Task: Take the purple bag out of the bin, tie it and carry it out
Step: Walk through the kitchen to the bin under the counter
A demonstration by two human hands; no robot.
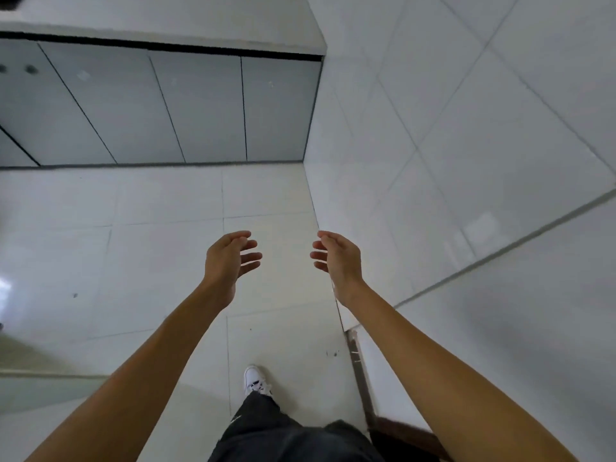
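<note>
Fingers on both hands are loosely spread and gently curled, with nothing between them. On the left hand (pixel 230 258) the fingers (pixel 250 256) point toward the right hand (pixel 338 258), whose fingers (pixel 318 256) point back at them, so the palms face each other across an open gap. The two hands are near each other but do not touch, and neither touches any object. Both bare forearms reach forward from the lower corners of the view and hold the hands over the floor (pixel 160 248).

Neither the purple bag nor the bin is visible anywhere in the head view, so their place cannot be told from it.

Pale glossy tiles with thin grout lines cover the floor. Straight ahead stands a run of grey cabinet doors (pixel 166 105) under a light countertop edge (pixel 160 36), the doors shut and their lower edge meeting the floor. To the right a white tiled wall (pixel 466 128) meets the cabinets in a corner. At the bottom centre, a white shoe (pixel 255 381) is planted on the tiles under a dark trouser leg (pixel 263 425). Just to the right of it a dark brown strip (pixel 358 368) runs along the foot of the wall.
</note>
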